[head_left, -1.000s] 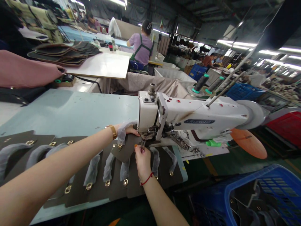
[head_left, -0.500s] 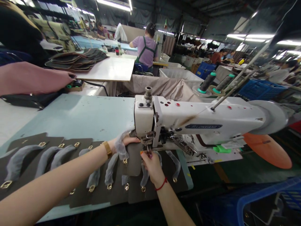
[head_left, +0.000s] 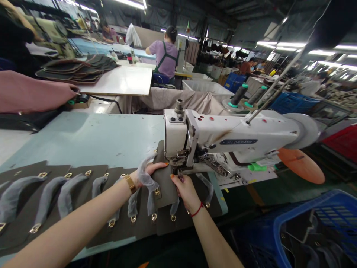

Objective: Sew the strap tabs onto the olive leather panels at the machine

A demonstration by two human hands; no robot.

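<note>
A dark brown leather-like panel (head_left: 164,182) lies under the head of a white sewing machine (head_left: 206,130), with a plastic-wrapped handle (head_left: 146,173) and a gold buckle (head_left: 157,191) on it. My left hand (head_left: 154,169) is closed on the panel's left side, thumb stretched across its top; the other fingers are mostly hidden. Just below the needle area, my right hand (head_left: 187,190) is closed around small metal thread snips (head_left: 180,175), their tip close to the panel's right edge. Several similar panels (head_left: 108,197) with wrapped handles overlap along the table's front.
The light blue tabletop (head_left: 111,130) extends left of the machine. A blue crate (head_left: 279,230) with wrapped pieces stands at lower right. Thread cones (head_left: 238,96) are behind the machine. Across from me, a person (head_left: 166,56) in a purple top sits with their back turned.
The view has turned slightly right, showing more of the blue crate. The panel has tilted at the needle, and its upper part now shows above my left hand. Both hands stay on the work.
</note>
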